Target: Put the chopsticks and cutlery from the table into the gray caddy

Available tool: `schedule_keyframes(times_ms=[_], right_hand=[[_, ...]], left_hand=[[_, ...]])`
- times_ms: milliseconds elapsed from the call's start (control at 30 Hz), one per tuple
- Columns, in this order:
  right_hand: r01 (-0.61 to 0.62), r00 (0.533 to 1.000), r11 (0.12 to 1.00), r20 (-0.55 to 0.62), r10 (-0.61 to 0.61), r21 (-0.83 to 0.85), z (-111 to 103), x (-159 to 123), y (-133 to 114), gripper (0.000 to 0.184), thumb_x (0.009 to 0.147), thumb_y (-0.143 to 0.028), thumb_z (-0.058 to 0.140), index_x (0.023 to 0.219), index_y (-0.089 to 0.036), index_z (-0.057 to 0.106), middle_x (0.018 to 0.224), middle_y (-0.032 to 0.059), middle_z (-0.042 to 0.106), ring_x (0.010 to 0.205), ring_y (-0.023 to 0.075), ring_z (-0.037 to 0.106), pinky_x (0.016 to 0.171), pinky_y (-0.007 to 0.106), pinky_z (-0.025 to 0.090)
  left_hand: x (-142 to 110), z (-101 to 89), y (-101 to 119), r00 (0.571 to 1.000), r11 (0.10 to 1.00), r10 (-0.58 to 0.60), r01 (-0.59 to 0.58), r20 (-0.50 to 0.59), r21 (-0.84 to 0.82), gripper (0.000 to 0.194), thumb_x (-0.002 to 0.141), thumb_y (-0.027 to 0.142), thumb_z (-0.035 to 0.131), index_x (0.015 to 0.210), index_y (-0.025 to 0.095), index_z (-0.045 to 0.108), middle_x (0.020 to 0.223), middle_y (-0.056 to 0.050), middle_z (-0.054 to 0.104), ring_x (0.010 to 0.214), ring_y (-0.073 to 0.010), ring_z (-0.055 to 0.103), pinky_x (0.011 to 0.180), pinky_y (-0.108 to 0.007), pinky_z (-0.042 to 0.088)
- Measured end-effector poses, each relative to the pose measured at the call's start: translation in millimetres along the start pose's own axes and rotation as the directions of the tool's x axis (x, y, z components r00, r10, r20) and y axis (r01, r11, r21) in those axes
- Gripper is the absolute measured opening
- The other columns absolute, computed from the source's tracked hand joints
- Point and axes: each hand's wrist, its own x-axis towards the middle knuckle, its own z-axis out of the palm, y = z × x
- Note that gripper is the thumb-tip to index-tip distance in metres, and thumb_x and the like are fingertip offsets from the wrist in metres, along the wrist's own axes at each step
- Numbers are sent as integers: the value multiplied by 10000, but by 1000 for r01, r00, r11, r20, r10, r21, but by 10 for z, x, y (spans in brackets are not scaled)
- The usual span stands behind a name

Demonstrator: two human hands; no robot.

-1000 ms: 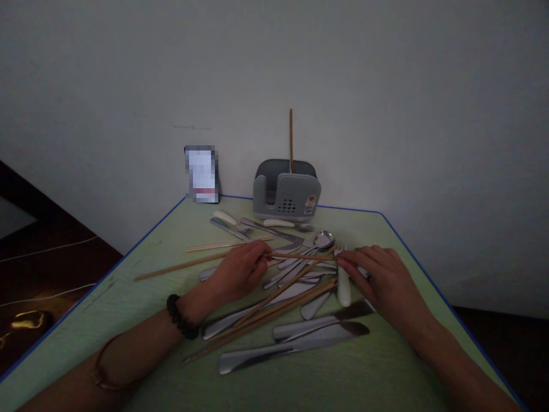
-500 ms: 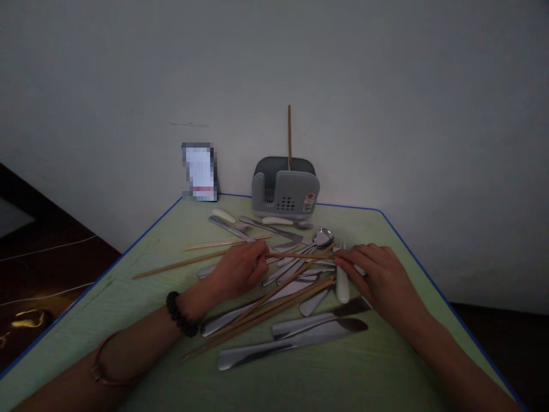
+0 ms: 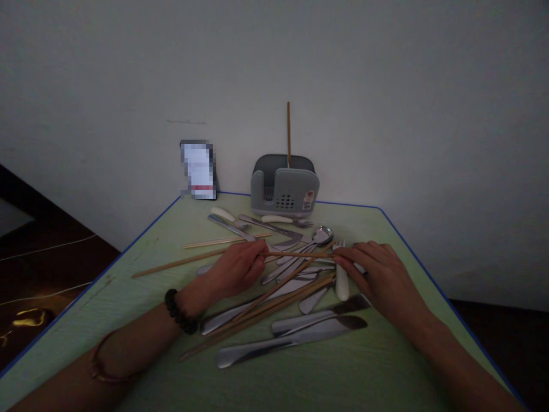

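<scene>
Between my two hands a thin wooden chopstick (image 3: 300,254) lies crosswise over a heap of cutlery. My left hand (image 3: 238,268) pinches its left end with curled fingers. My right hand (image 3: 380,273) rests palm down, fingertips closed on the right end beside a white-handled fork (image 3: 342,280). Below them lie more wooden chopsticks (image 3: 274,303) and long steel knives (image 3: 295,337). A steel spoon (image 3: 322,234) sits just beyond the held stick.
A grey cutlery holder (image 3: 285,191) with one upright chopstick (image 3: 289,134) stands at the far edge of the green table (image 3: 377,366) against the wall. A blurred card (image 3: 198,170) leans left of it. Loose chopsticks (image 3: 180,263) and forks lie toward the far left.
Both hands and the held chopstick stay almost where they were; only the view has shifted slightly.
</scene>
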Motion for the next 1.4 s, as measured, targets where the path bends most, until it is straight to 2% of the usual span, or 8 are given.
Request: schedule_keyframes(times_ms=[133,633,900,1100,1400], right_hand=[[-5,1000,1000,-7,5,1,12,-6,22,288,965,-310,425,931,-171,675,741,57,677,689,179,564,650,311,359],[5,1000,1000,-9,-4,23,23,-14,35,258,953,-298,457,922,-158,671,736,53,672,682,180,550,648,310,347],[15,1000,1000,-19,-15,16,25,-10,18,264,954,-298,448,929,-158,670,723,55,665,674,180,546,641,308,350],[25,999,999,-26,-24,23,10,2,-6,242,948,-282,466,918,-156,670,740,53,671,680,177,544,639,304,346],[16,999,1000,-27,-16,14,11,-8,16,237,943,-288,477,921,-156,673,739,53,674,688,183,548,647,308,347]], left_hand=[[-3,-21,-10,999,999,30,-29,29,-41,192,887,214,301,809,195,476,713,-21,561,636,-165,511,606,-279,383],[5,-21,-24,997,998,64,-64,46,-9,182,870,199,303,790,197,467,690,-17,548,622,-166,499,605,-273,361],[7,-18,-30,997,999,47,-46,59,-15,164,856,206,322,777,199,465,668,-5,537,603,-158,487,597,-269,349],[-3,-14,-11,999,999,43,-42,20,-24,147,822,180,322,758,198,453,649,-3,519,582,-157,455,576,-272,321],[-21,-58,-23,995,996,68,-63,69,-70,145,847,198,317,787,195,449,689,-13,534,615,-166,473,599,-279,345]])
